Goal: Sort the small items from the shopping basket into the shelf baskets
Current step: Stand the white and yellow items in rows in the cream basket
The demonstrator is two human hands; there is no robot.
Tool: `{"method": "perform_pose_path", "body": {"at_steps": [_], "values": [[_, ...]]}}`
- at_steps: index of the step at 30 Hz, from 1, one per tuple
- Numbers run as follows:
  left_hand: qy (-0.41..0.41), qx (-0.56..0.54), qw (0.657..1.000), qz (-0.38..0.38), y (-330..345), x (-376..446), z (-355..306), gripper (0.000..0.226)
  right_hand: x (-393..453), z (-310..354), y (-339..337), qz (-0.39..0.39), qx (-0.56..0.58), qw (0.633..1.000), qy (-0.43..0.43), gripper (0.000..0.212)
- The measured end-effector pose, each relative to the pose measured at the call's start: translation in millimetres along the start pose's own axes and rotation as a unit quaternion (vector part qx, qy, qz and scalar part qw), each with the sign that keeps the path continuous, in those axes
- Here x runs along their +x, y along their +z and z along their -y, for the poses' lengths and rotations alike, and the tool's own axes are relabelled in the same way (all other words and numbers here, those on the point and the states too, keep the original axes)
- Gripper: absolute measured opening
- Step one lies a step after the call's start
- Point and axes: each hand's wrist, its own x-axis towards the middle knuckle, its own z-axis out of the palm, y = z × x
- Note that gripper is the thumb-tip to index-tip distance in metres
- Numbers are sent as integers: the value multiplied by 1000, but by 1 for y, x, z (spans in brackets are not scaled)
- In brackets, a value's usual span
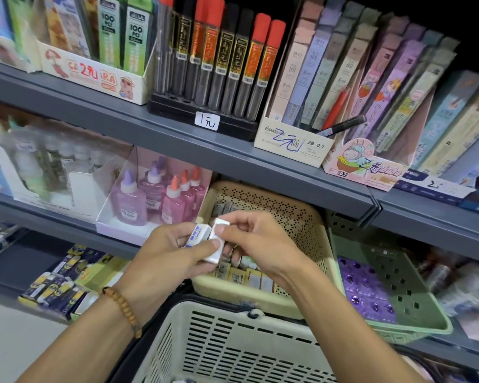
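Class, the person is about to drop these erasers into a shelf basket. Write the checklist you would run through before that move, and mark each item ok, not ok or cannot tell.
1. Erasers held firmly: the left hand grips the blue-printed eraser, and the right hand pinches the white eraser. Ok.
2. Hands over the target: both are above the beige shelf basket. Ok.
3. Contents match: the beige shelf basket holds small wrapped blocks, but their labels are too blurred to read. Cannot tell.
4. Room in that basket: bare space shows at the back. Ok.
5. Green shelf basket kept apart: it holds purple packs. Ok.
6. Items left in the shopping basket: its inside is mostly out of view. Cannot tell.
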Motion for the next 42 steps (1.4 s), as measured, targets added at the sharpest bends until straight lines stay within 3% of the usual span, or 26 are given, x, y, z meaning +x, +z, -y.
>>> {"method": "perform_pose_path", "body": {"at_steps": [3, 7, 11, 14, 16, 19, 21, 28, 32, 38, 42], "values": [[-13, -39, 999, -23, 0, -1, -4, 23, -1, -1, -5, -19, 30, 999, 10, 12], [59, 82, 995, -7, -3, -2, -3, 24, -4, -5, -3, 20, 5, 1000, -13, 7], [115, 204, 972, -29, 2, -3, 3, 23, 0, -16, -9, 16, -3, 1000, 25, 4], [228, 418, 878, -53, 4, -9, 10, 16, 15, -24, -42, -74, 22, 995, 70, 11], [267, 510, 818, -13, 1, -12, 12, 15, 31, -31, -68, -143, -5, 985, 99, 9], [267, 581, 767, 53, -6, -10, 13, 24, 58, -44, -93, -158, -137, 969, 135, 7], [274, 603, 746, 67, -9, -7, 15, 26, 76, -50, -95, -150, -164, 965, 141, 7], [287, 613, 733, 70, -12, -2, 20, 27, 92, -64, -85, -158, -263, 947, 90, 41], [289, 609, 736, 70, -13, -3, 22, 26, 80, -65, -82, -98, -360, 924, 82, 62], [290, 606, 738, 64, -12, -1, 22, 26, 77, -60, -72, -114, -418, 900, 53, 50], [293, 608, 736, 52, -11, -4, 23, 24, 52, -50, -67, -163, -286, 944, 40, 23]]}}
